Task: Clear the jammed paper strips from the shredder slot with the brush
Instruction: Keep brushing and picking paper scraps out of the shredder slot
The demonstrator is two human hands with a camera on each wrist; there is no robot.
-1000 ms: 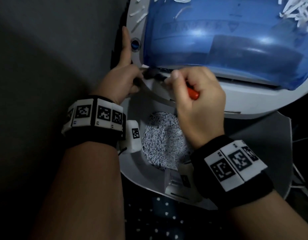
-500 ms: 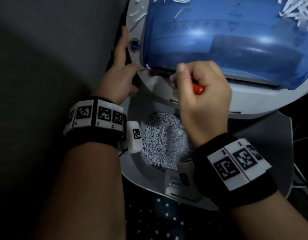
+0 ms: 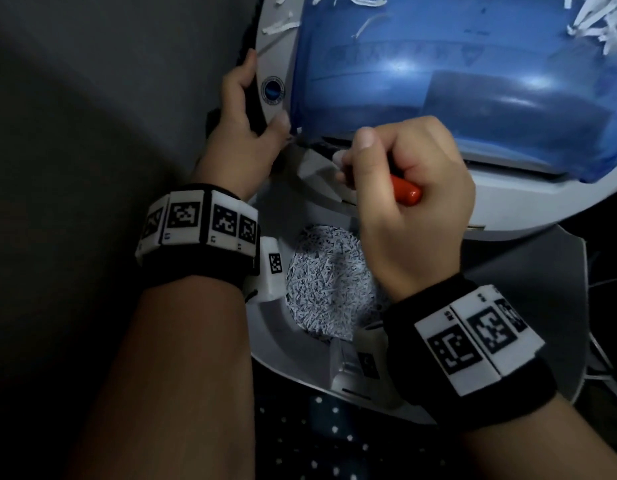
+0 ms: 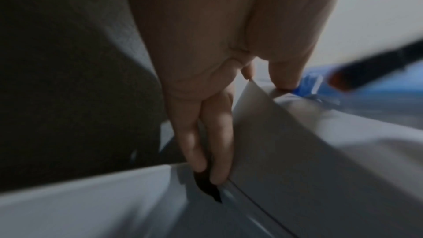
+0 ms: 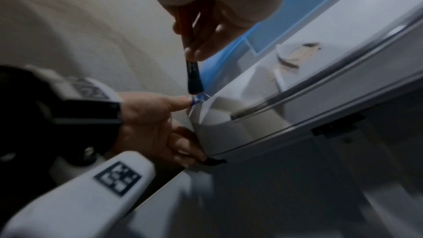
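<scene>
The shredder head (image 3: 507,209) is grey-white with a blue see-through cover (image 3: 438,81); it lies tilted over its bin. A dark slot (image 3: 490,163) runs under the cover's near edge. My right hand (image 3: 352,150) grips a brush with an orange handle (image 3: 405,192). Its black bristle end (image 5: 194,79) touches the slot's left end by the cover's corner. My left hand (image 3: 265,126) grips the head's left edge, thumb (image 4: 283,79) on top at the blue corner and fingers (image 4: 217,151) underneath. The blurred brush (image 4: 366,68) shows just right of that thumb.
Below the hands, the grey bin (image 3: 300,358) holds a heap of shredded paper (image 3: 327,282). Loose white strips (image 3: 279,27) lie on the head's top left, and more strips (image 3: 598,22) lie at the top right. A dark wall or floor fills the left side.
My right hand and the brush have shifted a little right and up along the slot. My left thumb has slid up onto the blue cover's corner.
</scene>
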